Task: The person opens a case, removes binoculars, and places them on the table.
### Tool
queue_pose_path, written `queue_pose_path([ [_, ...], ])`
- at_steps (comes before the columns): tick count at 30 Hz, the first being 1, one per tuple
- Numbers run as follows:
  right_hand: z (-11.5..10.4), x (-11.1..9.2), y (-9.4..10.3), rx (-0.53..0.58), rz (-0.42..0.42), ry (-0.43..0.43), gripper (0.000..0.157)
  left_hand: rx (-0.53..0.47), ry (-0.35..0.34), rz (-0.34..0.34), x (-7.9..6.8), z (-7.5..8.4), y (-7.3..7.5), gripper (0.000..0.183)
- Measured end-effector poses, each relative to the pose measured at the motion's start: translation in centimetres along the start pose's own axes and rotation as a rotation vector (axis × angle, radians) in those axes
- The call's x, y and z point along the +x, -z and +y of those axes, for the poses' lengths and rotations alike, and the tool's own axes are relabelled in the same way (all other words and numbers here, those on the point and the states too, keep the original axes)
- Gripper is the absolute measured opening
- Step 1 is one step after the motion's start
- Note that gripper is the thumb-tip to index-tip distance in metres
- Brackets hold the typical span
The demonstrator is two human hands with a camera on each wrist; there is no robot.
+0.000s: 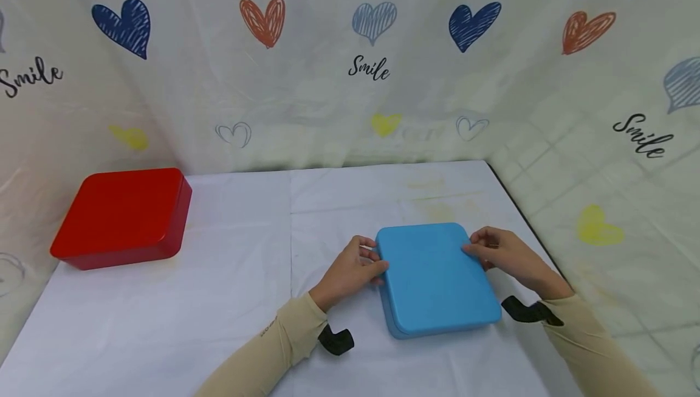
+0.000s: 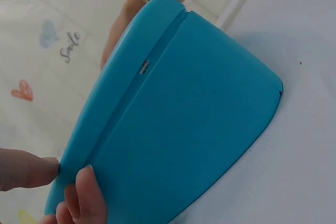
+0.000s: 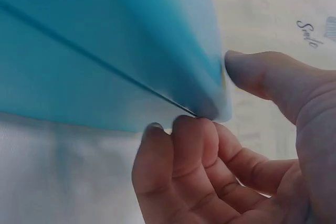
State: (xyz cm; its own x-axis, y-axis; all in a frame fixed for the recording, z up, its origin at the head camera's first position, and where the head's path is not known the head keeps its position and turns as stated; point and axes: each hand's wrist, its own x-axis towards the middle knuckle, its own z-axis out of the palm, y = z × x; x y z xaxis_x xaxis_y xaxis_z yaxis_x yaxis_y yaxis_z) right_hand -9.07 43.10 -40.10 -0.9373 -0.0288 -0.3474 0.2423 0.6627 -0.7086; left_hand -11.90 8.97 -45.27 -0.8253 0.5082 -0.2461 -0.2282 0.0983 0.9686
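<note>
A light blue box with a lid [image 1: 437, 281] stands on the white-covered table, and both hands are at its edges. On its left edge my left hand [image 1: 349, 272] pinches the lid, thumb on top and fingers at the side. The left wrist view shows a fingertip at the seam between the lid and the box body [image 2: 205, 114], with a small mark in the groove. My right hand [image 1: 508, 258] grips the lid near its far right corner. In the right wrist view its thumb [image 3: 262, 74] lies against the top edge and several fingertips sit under the rim.
A red box [image 1: 120, 217] lies at the table's far left. White cloth [image 1: 235, 318] covers the table. A curtain [image 1: 317, 93] printed with hearts and "Smile" hangs behind it and along the right edge. Black straps [image 1: 336, 341] show at both wrists.
</note>
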Motion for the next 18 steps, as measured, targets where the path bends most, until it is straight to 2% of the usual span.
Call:
queue_pose_path([
  [9, 0.04, -0.24, 0.5, -0.03, -0.028, -0.014, 0.052, -0.035, 0.0, 0.015, -0.53, 0.5, -0.36, 0.051],
  [18, 0.13, -0.26, 0.46, 0.039, -0.068, -0.05, 0.059, -0.027, 0.009, 0.021, -0.55, 0.51, -0.18, 0.051],
])
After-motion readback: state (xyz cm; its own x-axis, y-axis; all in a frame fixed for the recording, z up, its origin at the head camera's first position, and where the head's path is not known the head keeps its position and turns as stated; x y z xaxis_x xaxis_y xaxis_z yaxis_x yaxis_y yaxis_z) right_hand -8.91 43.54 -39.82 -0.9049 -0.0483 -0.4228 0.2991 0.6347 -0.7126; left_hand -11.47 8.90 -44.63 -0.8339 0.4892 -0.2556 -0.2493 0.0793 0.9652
